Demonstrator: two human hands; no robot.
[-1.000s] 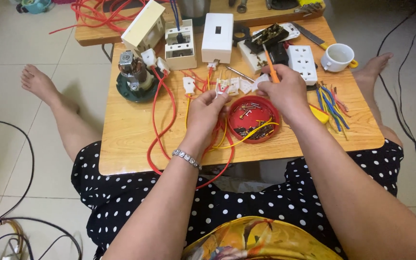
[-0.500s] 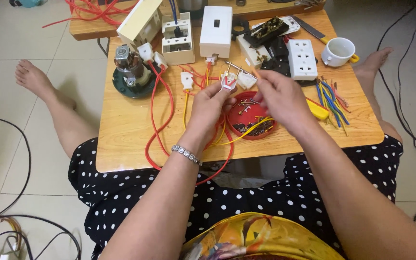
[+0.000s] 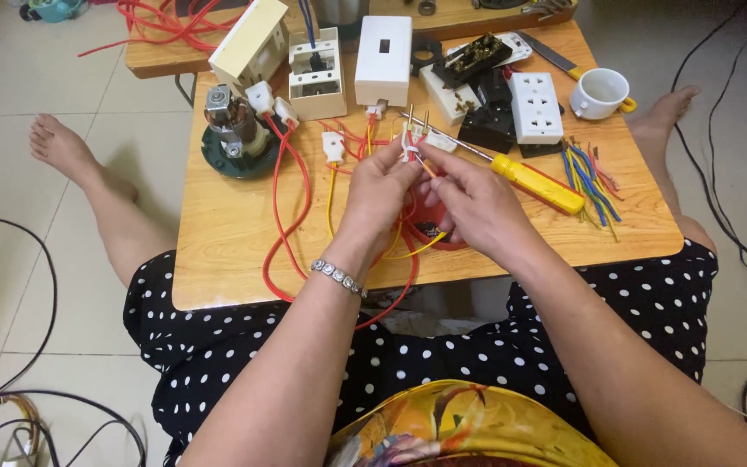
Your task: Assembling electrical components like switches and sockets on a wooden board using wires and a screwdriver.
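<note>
Looking down from the head camera, one small wooden table (image 3: 218,233) stands over the person's lap. Both hands meet near its centre. The left hand (image 3: 382,195) pinches one small white plug piece (image 3: 410,145) with two metal prongs pointing to 12 o'clock; the right hand (image 3: 469,203) closes its fingertips on a thin yellow wire (image 3: 417,249) at that same piece. So both hands are clenched on the plug and its wire, which sit just above one red round dish (image 3: 434,233), mostly hidden under the hands.

At 2 o'clock from the hands lies one yellow-handled screwdriver (image 3: 533,183), its shaft pointing toward 10 o'clock. Beyond it, at 1 o'clock, stands one white socket strip (image 3: 536,105), and further toward 2 o'clock one white cup (image 3: 600,92). At 3 o'clock lies a bundle of coloured wire offcuts (image 3: 590,177); they are too many to count. At 12 o'clock stands one white rectangular box (image 3: 383,59), with one open cream box (image 3: 316,73) to its left. At 10 o'clock sits one small motor on a green base (image 3: 233,134). Red wires (image 3: 285,207) loop across the table at 9 o'clock. One bracelet (image 3: 337,277) circles the left wrist.
</note>
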